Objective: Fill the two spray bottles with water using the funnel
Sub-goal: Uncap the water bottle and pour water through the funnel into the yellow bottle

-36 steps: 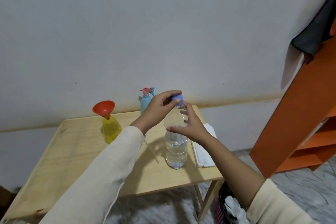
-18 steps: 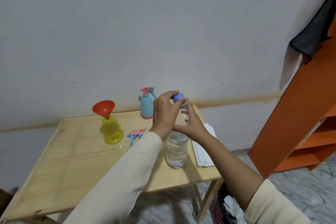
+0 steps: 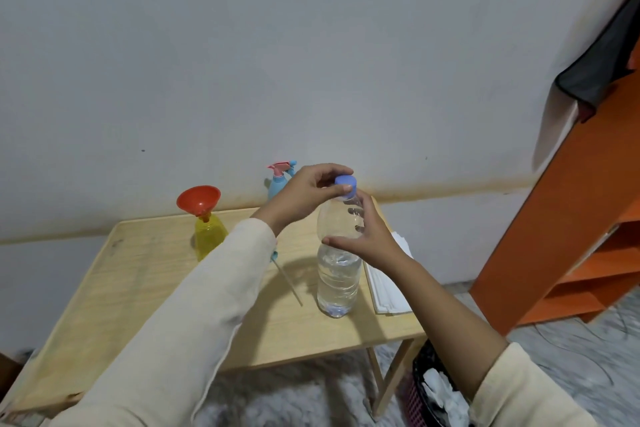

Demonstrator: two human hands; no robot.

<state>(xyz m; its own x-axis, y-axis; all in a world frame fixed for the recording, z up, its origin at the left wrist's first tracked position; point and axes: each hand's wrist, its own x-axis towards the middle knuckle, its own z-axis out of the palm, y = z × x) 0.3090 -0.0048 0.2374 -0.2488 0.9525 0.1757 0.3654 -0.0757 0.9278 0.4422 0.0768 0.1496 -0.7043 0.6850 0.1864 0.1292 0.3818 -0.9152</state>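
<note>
The left hand (image 3: pixel 304 196) pinches the cap (image 3: pixel 345 184) of the water bottle (image 3: pixel 337 279), the right hand (image 3: pixel 367 241) grips its shoulder, and the funnel (image 3: pixel 198 199) sits in the yellow spray bottle (image 3: pixel 207 236), so pouring likely lies ahead.

- water bottle (image 3: pixel 337 274): clear thin plastic, ribbed and shiny, with a matt blue plastic cap (image 3: pixel 345 181)
- funnel (image 3: pixel 198 199): glossy orange plastic
- yellow spray bottle (image 3: pixel 207 234): see-through plastic, pretty glossy
- blue spray bottle (image 3: pixel 277 184): smooth opaque plastic
- table (image 3: pixel 138 274): pale wood, matt, grain showing
- sleeves (image 3: pixel 194 319): soft cream cloth
</note>
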